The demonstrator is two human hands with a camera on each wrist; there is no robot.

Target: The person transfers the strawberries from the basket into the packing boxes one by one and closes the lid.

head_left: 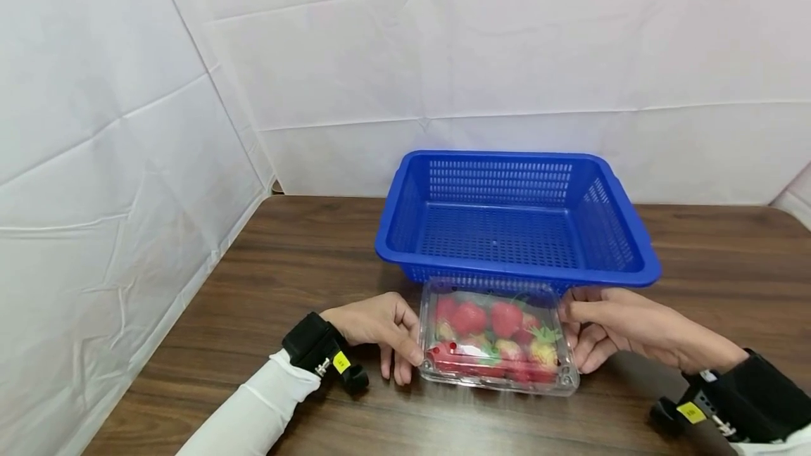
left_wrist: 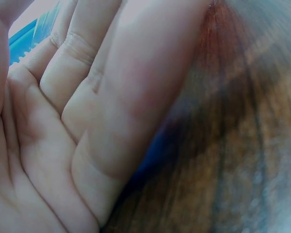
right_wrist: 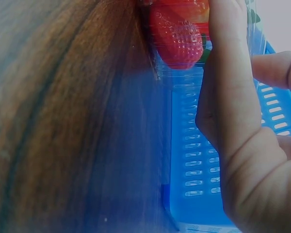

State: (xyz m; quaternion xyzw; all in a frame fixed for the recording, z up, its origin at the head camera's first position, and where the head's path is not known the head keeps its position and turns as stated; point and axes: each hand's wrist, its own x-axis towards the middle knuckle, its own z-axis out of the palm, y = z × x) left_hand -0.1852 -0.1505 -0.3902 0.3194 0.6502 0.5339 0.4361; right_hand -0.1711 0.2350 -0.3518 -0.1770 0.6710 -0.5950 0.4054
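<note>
A clear plastic clamshell box (head_left: pixel 488 382) of strawberries (head_left: pixel 469 318) lies in front of a blue basket, its far edge overlapping the basket's near rim in the head view. At the box's left side is my left hand (head_left: pixel 380 326), its thumb on the near left edge and other fingers bent beside it. My right hand (head_left: pixel 624 326) grips the opposite side, thumb near the far corner and fingers along the wall. In the right wrist view, a strawberry (right_wrist: pixel 177 39) shows through the plastic. My left palm and fingers (left_wrist: pixel 131 87) fill much of the left wrist view, where the box is hidden.
The blue perforated basket (head_left: pixel 494 231) stands upright behind the box, with nothing seen inside it. Beneath everything is a dark wooden table (head_left: pixel 304 259). White sheeting (head_left: pixel 507 55) hangs along the back, and more covers the left side.
</note>
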